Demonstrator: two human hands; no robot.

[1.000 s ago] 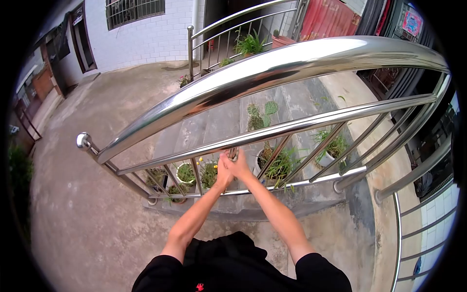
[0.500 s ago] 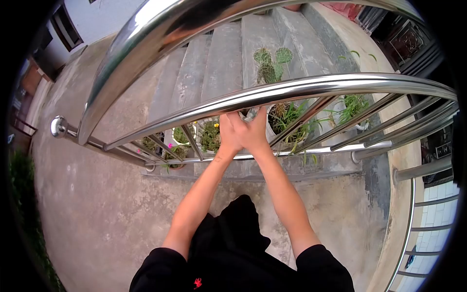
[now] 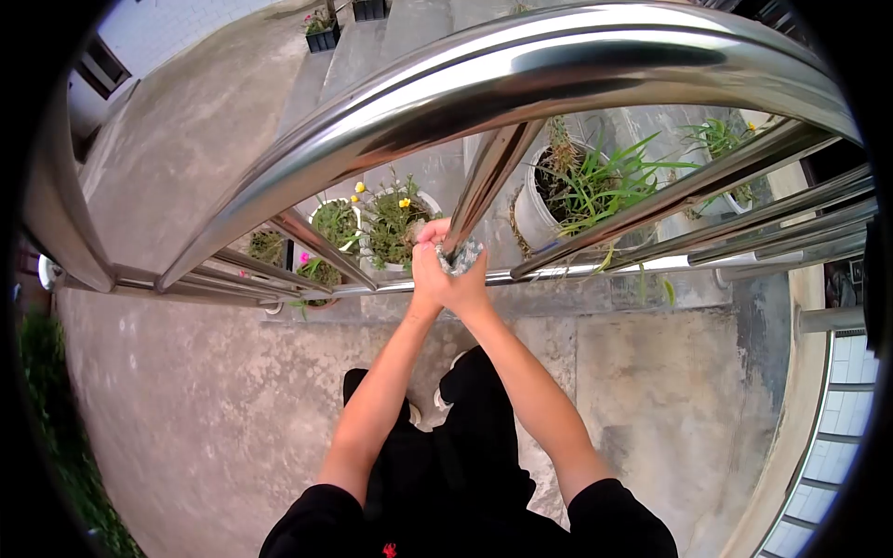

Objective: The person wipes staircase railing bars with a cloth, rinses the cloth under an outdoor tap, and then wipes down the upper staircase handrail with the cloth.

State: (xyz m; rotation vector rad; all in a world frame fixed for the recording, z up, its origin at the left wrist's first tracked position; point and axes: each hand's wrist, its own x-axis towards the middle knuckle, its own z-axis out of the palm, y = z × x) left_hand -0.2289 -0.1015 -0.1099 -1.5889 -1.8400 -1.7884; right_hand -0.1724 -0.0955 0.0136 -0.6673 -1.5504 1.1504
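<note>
Two-handed grip [image 3: 428, 279] [image 3: 467, 288] lower, closed round upright bar [image 3: 494, 172]

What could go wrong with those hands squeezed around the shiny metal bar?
The crumpled grey-and-white cloth might slip on the smooth, silver upright bar, so the left hand or right hand could bump the thick, curved silver rail above. A hand might also brush the leafy green plant with yellow flowers close by and snap a stem.
</note>
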